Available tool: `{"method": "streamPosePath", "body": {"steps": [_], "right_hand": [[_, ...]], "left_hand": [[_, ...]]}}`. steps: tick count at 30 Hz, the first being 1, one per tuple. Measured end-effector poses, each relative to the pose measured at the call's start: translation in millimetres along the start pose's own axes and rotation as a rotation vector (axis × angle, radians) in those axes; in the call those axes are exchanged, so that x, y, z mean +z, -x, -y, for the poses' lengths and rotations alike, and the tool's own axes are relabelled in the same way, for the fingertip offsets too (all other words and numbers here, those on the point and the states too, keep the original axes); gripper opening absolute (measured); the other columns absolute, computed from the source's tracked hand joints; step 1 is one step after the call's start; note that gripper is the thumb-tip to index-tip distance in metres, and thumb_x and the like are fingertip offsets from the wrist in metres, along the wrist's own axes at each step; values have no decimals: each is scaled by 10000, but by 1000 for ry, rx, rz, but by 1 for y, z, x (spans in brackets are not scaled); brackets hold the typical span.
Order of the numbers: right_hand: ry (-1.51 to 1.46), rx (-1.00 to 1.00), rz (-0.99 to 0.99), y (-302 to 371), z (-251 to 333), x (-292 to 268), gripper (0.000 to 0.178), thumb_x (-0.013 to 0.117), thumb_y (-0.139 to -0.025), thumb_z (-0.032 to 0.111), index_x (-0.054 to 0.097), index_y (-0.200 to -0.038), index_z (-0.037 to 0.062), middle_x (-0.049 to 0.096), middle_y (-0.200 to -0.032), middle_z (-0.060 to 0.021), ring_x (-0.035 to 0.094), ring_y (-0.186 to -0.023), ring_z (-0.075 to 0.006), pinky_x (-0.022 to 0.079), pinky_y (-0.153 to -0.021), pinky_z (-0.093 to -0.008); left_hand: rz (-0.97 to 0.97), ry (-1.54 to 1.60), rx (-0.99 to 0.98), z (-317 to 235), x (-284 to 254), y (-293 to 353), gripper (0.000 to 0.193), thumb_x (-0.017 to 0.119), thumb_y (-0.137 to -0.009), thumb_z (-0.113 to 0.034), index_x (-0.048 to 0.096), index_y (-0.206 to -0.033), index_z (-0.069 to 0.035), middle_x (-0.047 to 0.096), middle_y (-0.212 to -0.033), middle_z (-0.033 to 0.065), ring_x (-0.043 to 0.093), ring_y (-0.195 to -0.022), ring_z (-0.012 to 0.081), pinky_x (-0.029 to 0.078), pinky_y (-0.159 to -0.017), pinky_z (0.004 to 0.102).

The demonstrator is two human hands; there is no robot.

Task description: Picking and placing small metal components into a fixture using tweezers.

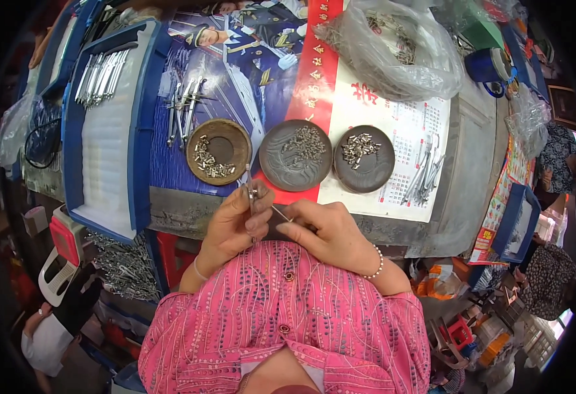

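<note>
My left hand [239, 213] is closed around a slim silver metal part [250, 188] that stands up between the fingers. My right hand [327, 230] pinches a thin metal rod [281, 213], its far end reaching toward the left hand. Whether the rod touches the part is hidden by the fingers. Just beyond both hands is a row of round dishes: a brown wooden bowl [191, 142] with small shiny metal sleeves, a dark dish [278, 176] with tiny grey metal pieces, and another dark dish [365, 180] with short metal sleeves.
A blue tray [140, 131] holding slim metal parts [103, 75] stands left. More metal parts [184, 108] lie beyond the wooden bowl, others [424, 172] on the right. A clear plastic bag [432, 65] and a blue mug [485, 64] sit at the back right.
</note>
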State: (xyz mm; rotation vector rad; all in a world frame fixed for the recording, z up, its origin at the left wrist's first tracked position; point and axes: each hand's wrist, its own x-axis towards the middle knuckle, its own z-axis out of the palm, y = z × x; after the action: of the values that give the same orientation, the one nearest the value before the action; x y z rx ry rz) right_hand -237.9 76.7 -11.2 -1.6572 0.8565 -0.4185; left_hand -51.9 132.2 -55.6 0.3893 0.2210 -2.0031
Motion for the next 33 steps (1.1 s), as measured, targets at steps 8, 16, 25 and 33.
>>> {"method": "streamPosePath", "body": {"steps": [8, 16, 25, 33], "right_hand": [[56, -86, -58, -1, 10, 1, 190, 644, -778, 103, 565, -912, -7, 566, -585, -131, 593, -511, -222, 432, -475, -291], [100, -233, -179, -11, 7, 11, 204, 649, -767, 108, 567, -924, 8, 579, -629, -122, 607, -556, -227, 450, -485, -305], [261, -144, -115, -11, 5, 11, 196, 638, -765, 122, 569, -917, 19, 588, -643, -134, 610, -573, -273, 462, -493, -336], [158, -103, -40, -14, 0, 3, 163, 625, -774, 131, 560, -886, 32, 582, -630, -134, 597, -563, -302, 460, -488, -360]], "left_hand": [[37, 78, 14, 2, -6, -2, 167, 492, -906, -201, 469, -985, -55, 438, -796, 16, 446, -560, 71, 398, -476, 211], [-101, 44, 103, 8, -2, -5, 182, 514, -889, -161, 443, -996, -33, 436, -812, 43, 412, -554, 60, 375, -492, 173], [-171, -154, 192, 10, -2, -2, 250, 608, -828, -125, 448, -1000, -42, 495, -901, 79, 511, -641, 100, 426, -496, 176], [-137, -326, 200, 8, -5, -5, 170, 620, -820, -134, 505, -933, -81, 580, -874, 42, 557, -669, 110, 436, -518, 212]]}}
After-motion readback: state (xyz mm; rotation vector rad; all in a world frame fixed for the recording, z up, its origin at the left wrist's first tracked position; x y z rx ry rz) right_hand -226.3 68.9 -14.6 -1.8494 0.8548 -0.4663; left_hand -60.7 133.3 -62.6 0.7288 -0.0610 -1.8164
